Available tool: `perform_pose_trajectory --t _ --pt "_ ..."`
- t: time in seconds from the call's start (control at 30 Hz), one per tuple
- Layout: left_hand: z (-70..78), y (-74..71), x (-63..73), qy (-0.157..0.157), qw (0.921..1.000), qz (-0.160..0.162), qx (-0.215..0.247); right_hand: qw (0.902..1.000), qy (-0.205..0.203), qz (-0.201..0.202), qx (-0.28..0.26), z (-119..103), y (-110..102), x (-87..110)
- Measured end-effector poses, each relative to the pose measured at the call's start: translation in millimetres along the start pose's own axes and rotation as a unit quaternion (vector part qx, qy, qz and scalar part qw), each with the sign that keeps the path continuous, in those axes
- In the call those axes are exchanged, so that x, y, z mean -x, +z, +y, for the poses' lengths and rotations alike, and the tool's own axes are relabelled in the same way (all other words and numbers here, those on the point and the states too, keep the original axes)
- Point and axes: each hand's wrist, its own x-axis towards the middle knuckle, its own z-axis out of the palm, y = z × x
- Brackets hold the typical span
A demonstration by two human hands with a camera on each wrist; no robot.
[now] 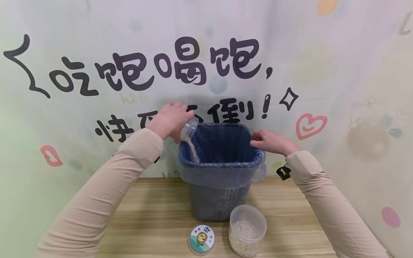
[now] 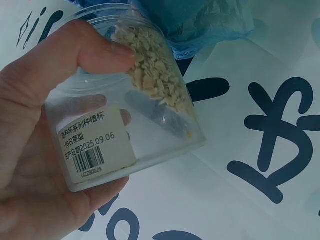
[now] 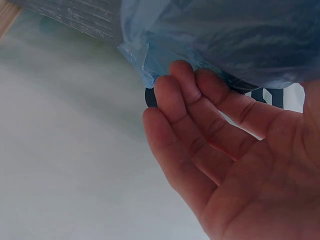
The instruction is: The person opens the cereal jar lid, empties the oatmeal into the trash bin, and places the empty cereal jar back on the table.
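Head view: left hand (image 1: 172,119) curled round tilted jar (image 1: 189,129), right hand (image 1: 271,141) loosely gripping lined bin (image 1: 214,202) at rim.

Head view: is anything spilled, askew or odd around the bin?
No spill shows on the table: the flakes from the tilted jar fall inside the bin. The one small oddity is its liner, whose folded-over cuff flares out loosely at the picture-right corner.

The head picture is bright, with soft light. Inside the bin (image 1: 222,200) it is dark, and the falling flakes (image 1: 193,150) look blurry. A faint shadow lies on the counter (image 1: 287,208). Both wrist pictures are dimmer and bluer.
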Motion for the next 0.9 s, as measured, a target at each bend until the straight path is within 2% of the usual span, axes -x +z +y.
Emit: perform_pose_trajectory --t 0.9 --pt "2.6 -3.7 -3.7 0.004 0.9998 -0.008 -0.019 1.0000 0.008 -0.004 0.002 2.4 0.4 -1.7"
